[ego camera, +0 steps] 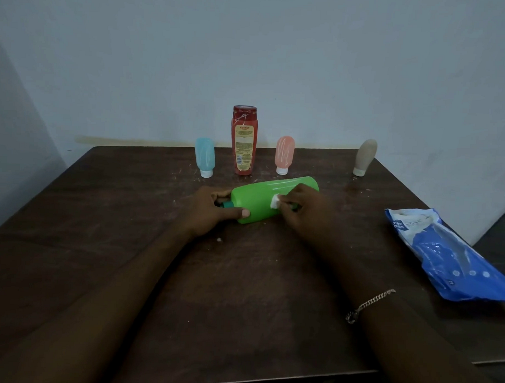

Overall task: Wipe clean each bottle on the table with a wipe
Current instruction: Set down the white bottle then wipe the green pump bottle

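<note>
A green bottle (262,198) lies on its side in the middle of the dark wooden table (242,277), its darker cap pointing left. My left hand (213,211) grips its cap end, thumb along the near side. My right hand (302,210) pinches a small white wipe (275,201) and presses it against the bottle's body. Behind stand a light blue bottle (205,156), a tall red bottle (244,141), a pink bottle (284,154) and a beige bottle (364,157).
A blue wipes packet (449,255) lies at the table's right edge. A small white scrap (219,239) sits on the table near my left wrist. A pale wall rises right behind the far edge.
</note>
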